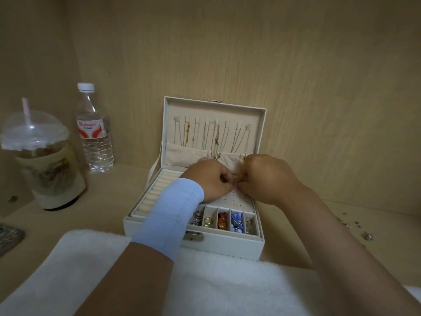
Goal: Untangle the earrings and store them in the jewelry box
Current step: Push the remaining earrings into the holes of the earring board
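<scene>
A white jewelry box [227, 246] stands open on the wooden surface, its lid upright with several necklaces hanging inside. My left hand [210, 179] and my right hand [265, 179] meet over the box's perforated earring panel [234, 200], fingers curled, pinching a tiny earring [235, 181] between them; the piece is mostly hidden. A row of small compartments at the box's front holds several earrings [222, 221], among them gold hoops, an amber piece and a blue one. More small loose earrings [355, 226] lie scattered on the surface to the right.
A water bottle [94, 128] and a lidded plastic cup with a straw [43, 158] stand at the left. A white fluffy cloth [91, 265] lies in front of the box. A dark object [9, 238] sits at the far left edge. Wooden walls enclose the space.
</scene>
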